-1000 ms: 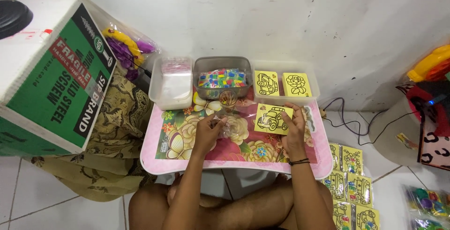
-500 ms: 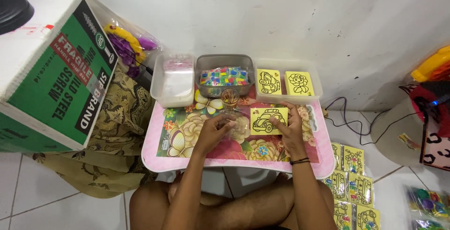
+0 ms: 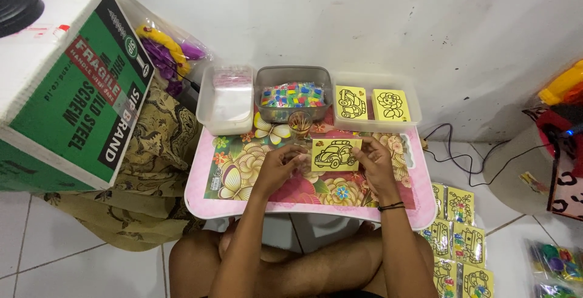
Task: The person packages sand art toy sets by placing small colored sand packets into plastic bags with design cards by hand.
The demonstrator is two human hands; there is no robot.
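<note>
A yellow card with a black car outline (image 3: 334, 154) is held over a small pink table with a flower print (image 3: 243, 198). My right hand (image 3: 375, 165) grips the card's right edge. My left hand (image 3: 280, 165) is at the card's left edge and pinches a clear plastic sleeve (image 3: 302, 165) that lies under the card. A small glass of thin sticks (image 3: 299, 122) stands just behind the hands.
Along the table's back stand a clear tub of plastic bags (image 3: 225, 99), a tub of coloured packets (image 3: 294, 96) and a tub of yellow cards (image 3: 371, 105). A large cardboard box (image 3: 67, 79) sits left. Bagged cards (image 3: 454, 237) lie on the floor right.
My right hand has carried the yellow car card leftwards to the middle of the table, up against my left hand and the clear sleeve.
</note>
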